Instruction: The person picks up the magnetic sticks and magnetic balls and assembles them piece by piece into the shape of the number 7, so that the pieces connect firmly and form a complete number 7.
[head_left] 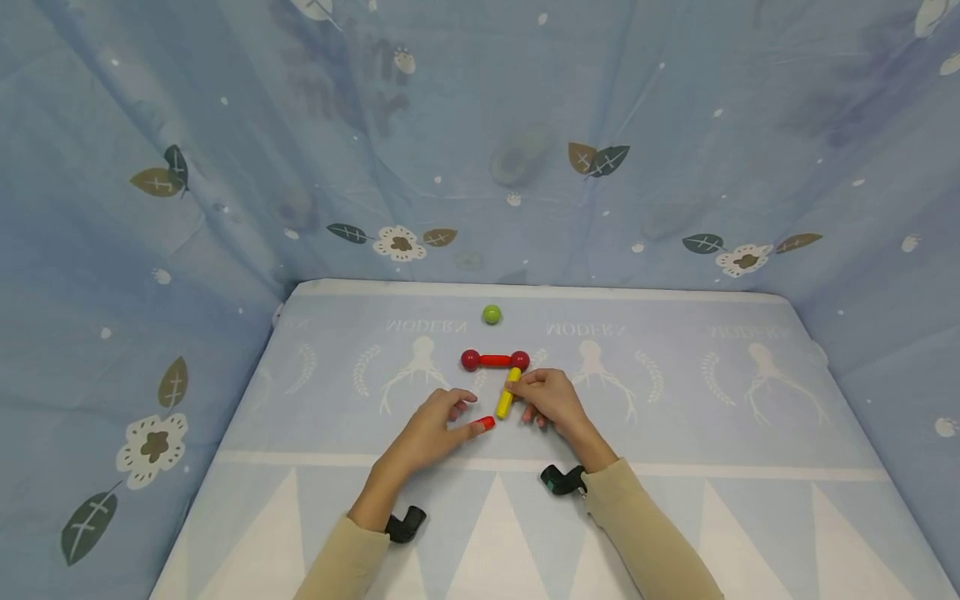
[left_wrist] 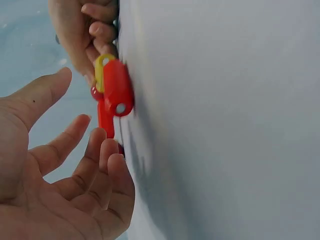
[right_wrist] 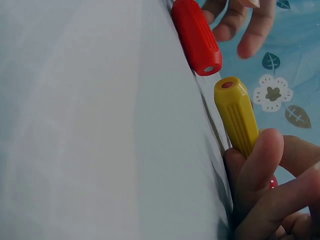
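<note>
My right hand [head_left: 551, 398] pinches a yellow magnetic rod [right_wrist: 236, 112] between thumb and fingers. The rod's far end meets the right-hand red ball [head_left: 520, 360] in the head view. A red rod [head_left: 495, 361] joins that ball to another red ball [head_left: 470, 360] on its left. My left hand [head_left: 435, 429] hovers with fingers loosely bent and apart. Near its thumb lies a loose red magnetic rod [left_wrist: 117, 87], with a metal disc at its end. In the left wrist view there is a gap between this rod and the fingers.
A green ball [head_left: 491, 314] rests farther back on the table, behind the joined pieces. The patterned cloth [head_left: 645, 533] covers the tabletop. Blue printed curtains [head_left: 480, 150] stand behind and on both sides. A black wrist device [head_left: 408, 525] sits at each sleeve.
</note>
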